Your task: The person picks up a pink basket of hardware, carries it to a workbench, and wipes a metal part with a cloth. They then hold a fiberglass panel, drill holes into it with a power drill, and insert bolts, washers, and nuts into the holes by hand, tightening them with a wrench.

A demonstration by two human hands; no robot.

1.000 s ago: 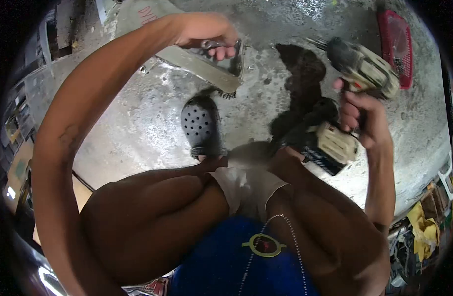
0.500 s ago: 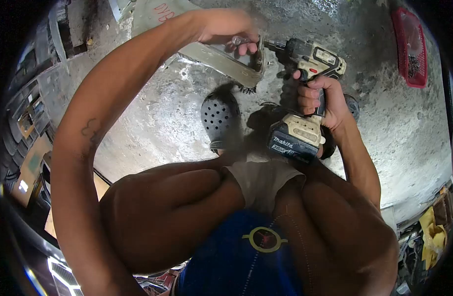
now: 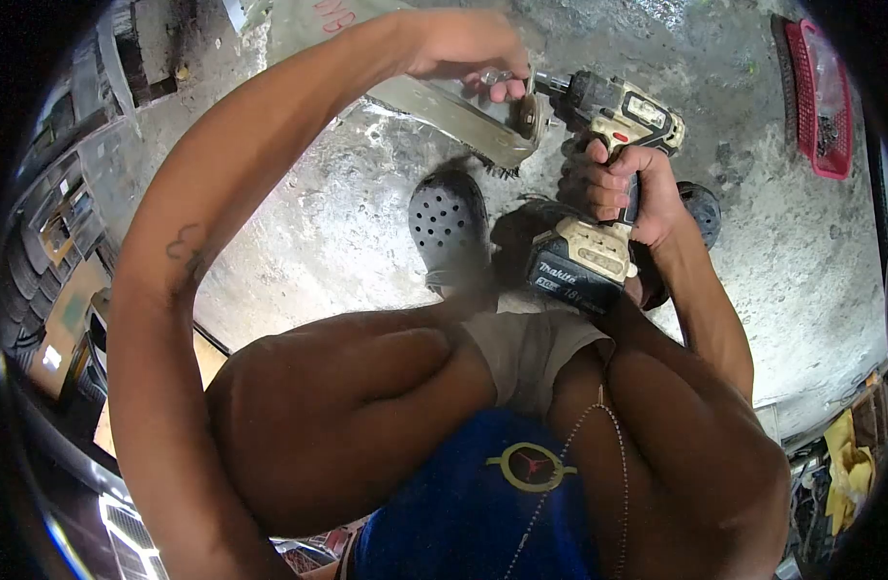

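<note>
My right hand (image 3: 645, 188) grips a cream-and-black Makita cordless impact driver (image 3: 606, 95) by its handle. Its nose points left, and the tip meets the end of a long, greenish-grey metal part (image 3: 434, 108) lying on the floor. Red hand-drawn letters mark that part's upper face. My left hand (image 3: 482, 58) reaches over the part's end, fingers bent around a small shiny metal piece (image 3: 495, 75) whose kind I cannot make out. A round fitting (image 3: 531, 114) sits at the part's end plate. Dark bristles show beneath its lower edge.
On the right, a red perforated basket (image 3: 817, 97) holds small dark pieces. My perforated clogs (image 3: 448, 217) stand on the concrete floor (image 3: 299, 242) between the part and my knees. Stacked panels (image 3: 52, 280) line the left, and yellow material (image 3: 847, 464) lies at lower right.
The whole view has shifted slightly, so most things appear a little farther right. Both hands keep their hold, with the driver tip still at the part's end.
</note>
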